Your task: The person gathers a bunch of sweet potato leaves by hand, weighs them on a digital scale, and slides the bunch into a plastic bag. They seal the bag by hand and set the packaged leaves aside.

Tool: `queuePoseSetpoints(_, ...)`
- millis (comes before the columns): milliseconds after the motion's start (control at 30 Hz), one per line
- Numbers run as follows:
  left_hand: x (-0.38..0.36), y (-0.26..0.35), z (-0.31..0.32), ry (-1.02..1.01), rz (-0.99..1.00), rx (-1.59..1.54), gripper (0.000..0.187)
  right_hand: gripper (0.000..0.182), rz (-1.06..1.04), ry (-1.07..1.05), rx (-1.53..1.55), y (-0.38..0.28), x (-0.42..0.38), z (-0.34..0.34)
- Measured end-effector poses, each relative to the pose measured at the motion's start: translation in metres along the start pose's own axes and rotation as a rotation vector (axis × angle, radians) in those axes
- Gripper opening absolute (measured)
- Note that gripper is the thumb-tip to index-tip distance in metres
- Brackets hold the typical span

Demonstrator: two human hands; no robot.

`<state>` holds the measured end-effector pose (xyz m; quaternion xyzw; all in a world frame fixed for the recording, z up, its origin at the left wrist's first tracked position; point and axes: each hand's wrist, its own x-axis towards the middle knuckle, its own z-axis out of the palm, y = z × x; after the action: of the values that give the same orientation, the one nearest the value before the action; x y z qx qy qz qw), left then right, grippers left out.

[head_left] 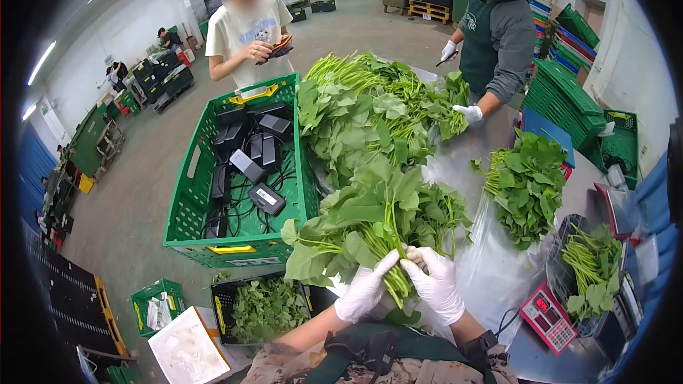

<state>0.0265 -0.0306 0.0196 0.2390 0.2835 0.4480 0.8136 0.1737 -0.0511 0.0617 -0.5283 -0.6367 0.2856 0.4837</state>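
My left hand, in a white glove, is closed around the stems of a bunch of leafy greens. The leaves fan out away from me and the cut stem ends point toward my body. Beside it, my gloved right hand has its fingers pinched on a stem at the right side of the same bunch. Just beyond lies a large heap of leafy greens on the metal table. To the right another bunch of greens rests on clear plastic sheeting.
A green crate with black power adapters and cables stands at left. Below it is a black crate of loose leaves beside a white foam box. A scale with a red display holds greens at right. Two people stand across the table.
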Motion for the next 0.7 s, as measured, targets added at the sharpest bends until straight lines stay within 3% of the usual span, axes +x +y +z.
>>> queuePoseSetpoints(167, -0.006, 0.003, 0.008, 0.021, 0.047, 0.063, 0.037, 0.01, 0.113, -0.03, 0.096, 0.004, -0.001, 0.003)
queuePoseSetpoints(233, -0.011, 0.007, 0.011, 0.007, 0.021, 0.117, 0.038, 0.006, 0.174, -0.144, 0.025, 0.002, -0.002, -0.001)
queuePoseSetpoints(300, -0.012, 0.014, 0.01, 0.057, -0.13, 0.084, 0.035, 0.012, 0.028, -0.118, -0.029, 0.002, -0.002, -0.003)
queuePoseSetpoints(367, -0.008, 0.008, 0.007, 0.039, -0.005, 0.092, 0.031, 0.012, 0.132, -0.212, 0.085, 0.019, 0.0, -0.012)
queuePoseSetpoints(400, -0.008, 0.013, 0.011, 0.069, -0.058, 0.005, 0.025, 0.012, 0.181, -0.263, 0.146, 0.031, 0.004, -0.017)
queuePoseSetpoints(433, -0.005, 0.014, 0.01, 0.139, -0.006, 0.003, 0.021, 0.015, 0.372, -0.216, 0.347, 0.045, 0.011, -0.023)
queuePoseSetpoints(467, -0.005, 0.016, 0.005, 0.157, -0.018, -0.044, 0.021, 0.017, 0.448, -0.071, 0.304, 0.073, 0.018, -0.029)
queuePoseSetpoints(533, -0.004, 0.02, -0.006, 0.209, -0.026, -0.109, 0.021, 0.024, 0.389, 0.164, -0.213, 0.137, 0.02, -0.047)
queuePoseSetpoints(567, -0.003, 0.02, -0.007, 0.222, -0.034, -0.104, 0.021, 0.03, 0.49, 0.113, -0.488, 0.141, 0.02, -0.059)
queuePoseSetpoints(633, -0.004, 0.018, -0.009, 0.254, -0.055, -0.094, 0.021, 0.032, 0.559, -0.013, -0.744, 0.18, 0.014, -0.064)
queuePoseSetpoints(700, 0.001, 0.01, -0.013, 0.225, -0.06, -0.167, 0.023, 0.033, 0.573, -0.024, -0.726, 0.204, 0.007, -0.061)
